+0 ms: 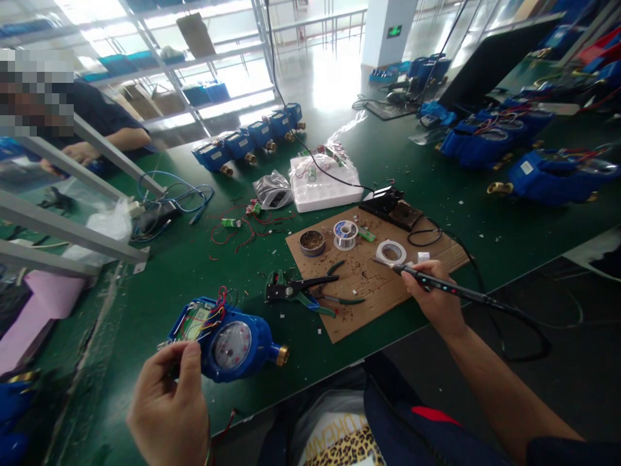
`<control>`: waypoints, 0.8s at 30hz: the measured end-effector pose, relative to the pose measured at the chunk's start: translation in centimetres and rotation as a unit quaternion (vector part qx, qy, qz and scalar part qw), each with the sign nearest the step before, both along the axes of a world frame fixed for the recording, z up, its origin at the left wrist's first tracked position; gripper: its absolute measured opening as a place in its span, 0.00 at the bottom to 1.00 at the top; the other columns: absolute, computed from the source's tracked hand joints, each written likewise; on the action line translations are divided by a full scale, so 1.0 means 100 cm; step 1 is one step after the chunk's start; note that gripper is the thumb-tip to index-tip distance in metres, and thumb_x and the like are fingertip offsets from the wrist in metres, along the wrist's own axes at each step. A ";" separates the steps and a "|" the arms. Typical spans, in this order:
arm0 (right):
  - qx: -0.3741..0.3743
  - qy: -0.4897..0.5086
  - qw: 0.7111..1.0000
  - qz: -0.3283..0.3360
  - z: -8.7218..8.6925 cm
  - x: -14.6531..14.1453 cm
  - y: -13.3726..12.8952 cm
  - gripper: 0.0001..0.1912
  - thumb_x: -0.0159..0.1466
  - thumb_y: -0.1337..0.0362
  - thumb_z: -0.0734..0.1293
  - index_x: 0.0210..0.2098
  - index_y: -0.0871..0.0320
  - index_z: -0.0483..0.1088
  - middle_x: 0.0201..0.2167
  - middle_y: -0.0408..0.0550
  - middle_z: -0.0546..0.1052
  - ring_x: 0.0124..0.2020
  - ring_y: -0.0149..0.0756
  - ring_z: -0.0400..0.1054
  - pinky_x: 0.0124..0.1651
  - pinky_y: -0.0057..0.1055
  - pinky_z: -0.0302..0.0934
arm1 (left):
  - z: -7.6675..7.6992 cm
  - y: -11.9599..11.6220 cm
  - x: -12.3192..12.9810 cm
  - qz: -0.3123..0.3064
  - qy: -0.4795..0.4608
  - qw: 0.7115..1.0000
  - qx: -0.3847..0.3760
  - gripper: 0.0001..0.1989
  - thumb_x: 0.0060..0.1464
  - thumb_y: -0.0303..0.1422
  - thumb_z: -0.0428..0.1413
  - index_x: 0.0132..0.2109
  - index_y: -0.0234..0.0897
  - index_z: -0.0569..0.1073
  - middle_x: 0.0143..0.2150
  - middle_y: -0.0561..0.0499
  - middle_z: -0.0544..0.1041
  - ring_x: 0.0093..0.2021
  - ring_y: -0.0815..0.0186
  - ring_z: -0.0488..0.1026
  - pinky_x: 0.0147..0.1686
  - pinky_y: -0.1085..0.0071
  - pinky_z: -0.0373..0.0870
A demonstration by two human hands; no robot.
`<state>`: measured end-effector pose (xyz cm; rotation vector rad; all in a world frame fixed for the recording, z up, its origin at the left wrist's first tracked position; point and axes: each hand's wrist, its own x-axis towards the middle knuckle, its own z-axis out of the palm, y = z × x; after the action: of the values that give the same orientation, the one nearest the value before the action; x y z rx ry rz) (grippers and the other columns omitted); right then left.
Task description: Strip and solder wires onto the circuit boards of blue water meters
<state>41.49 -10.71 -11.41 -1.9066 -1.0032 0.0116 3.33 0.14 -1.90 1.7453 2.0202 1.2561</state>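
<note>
Right grip point(440, 301) holds a soldering iron point(466, 294) over cardboard point(376, 307).

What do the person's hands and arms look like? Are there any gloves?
No gloves: the left hand and right hand are bare. The right forearm is bare too, up to a dark sleeve. No left sleeve shows.
</note>
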 end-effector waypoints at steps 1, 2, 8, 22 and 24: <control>-0.001 0.001 1.000 0.001 0.000 0.000 0.000 0.14 0.59 0.52 0.69 0.38 0.54 0.66 0.29 0.44 0.75 0.27 0.37 0.72 0.34 0.34 0.66 | 0.000 0.000 0.000 -0.002 0.000 1.000 0.001 0.10 0.51 0.41 0.60 0.38 0.42 0.76 0.32 0.55 0.76 0.31 0.63 0.73 0.32 0.70 0.66; -0.002 0.002 1.000 0.003 0.001 0.000 0.000 0.14 0.60 0.53 0.69 0.38 0.54 0.66 0.29 0.44 0.75 0.27 0.37 0.72 0.34 0.34 0.66 | 0.000 0.000 0.000 -0.003 0.002 1.000 0.001 0.10 0.51 0.41 0.60 0.38 0.41 0.76 0.32 0.55 0.76 0.31 0.63 0.73 0.32 0.70 0.66; -0.009 -0.038 0.999 -0.001 0.003 -0.001 -0.001 0.13 0.60 0.53 0.69 0.37 0.54 0.66 0.29 0.44 0.74 0.28 0.37 0.71 0.35 0.33 0.66 | 0.000 0.001 -0.001 -0.003 -0.001 1.000 0.002 0.12 0.50 0.41 0.61 0.39 0.39 0.77 0.32 0.55 0.77 0.29 0.65 0.72 0.29 0.72 0.65; -0.008 -0.065 0.998 -0.009 0.003 -0.003 -0.001 0.12 0.60 0.56 0.69 0.37 0.56 0.66 0.29 0.44 0.75 0.29 0.35 0.72 0.35 0.31 0.65 | 0.005 -0.003 0.004 -0.023 -0.053 0.998 -0.009 0.11 0.54 0.41 0.60 0.40 0.38 0.75 0.33 0.53 0.75 0.32 0.65 0.71 0.33 0.69 0.65; -0.010 -0.051 0.999 -0.008 0.004 -0.004 -0.001 0.12 0.60 0.55 0.69 0.37 0.55 0.66 0.27 0.43 0.75 0.27 0.35 0.71 0.34 0.31 0.65 | 0.004 -0.003 0.003 -0.027 -0.058 0.998 -0.006 0.11 0.54 0.41 0.60 0.39 0.39 0.75 0.33 0.53 0.75 0.31 0.65 0.71 0.33 0.69 0.65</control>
<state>41.08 -10.86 -11.06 -1.9503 -1.0594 -0.0866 3.64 -0.20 -1.54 1.6685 1.9001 1.2955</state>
